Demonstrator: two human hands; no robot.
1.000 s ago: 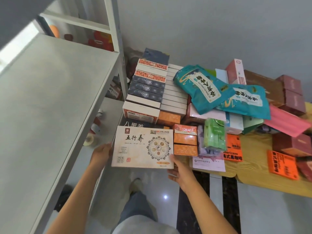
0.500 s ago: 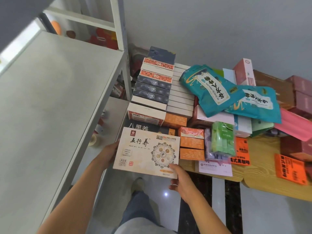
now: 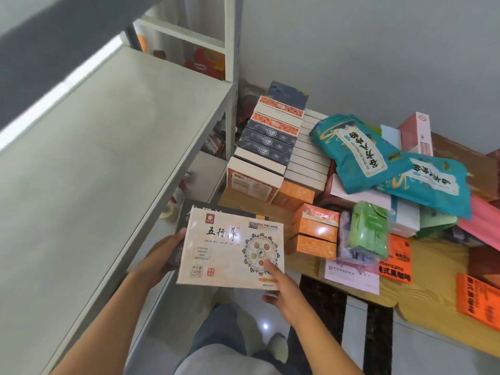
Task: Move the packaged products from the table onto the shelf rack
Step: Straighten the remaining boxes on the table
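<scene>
Cream flat box [image 3: 232,250], lower centre of the frame, clear of the surface [image 3: 433,269]: we grip its short edges, left hand [image 3: 159,255] and right hand [image 3: 281,290], fingers curled. Probably stiff and light.

"五行养" and "240克" are printed on the cream box [image 3: 230,247], "GU FANG BA ZHEN FEN" is read on a teal pouch [image 3: 351,150], and "Americano" on an orange packet [image 3: 397,262].

Your rack shelf [image 3: 94,163] lies to your left, the desk [image 3: 433,269] to your right with stacked boxes [image 3: 270,142] at its far left corner, pouches [image 3: 378,155] piled behind, and the flat box [image 3: 230,247] between your hands, just beside the shelf.
</scene>
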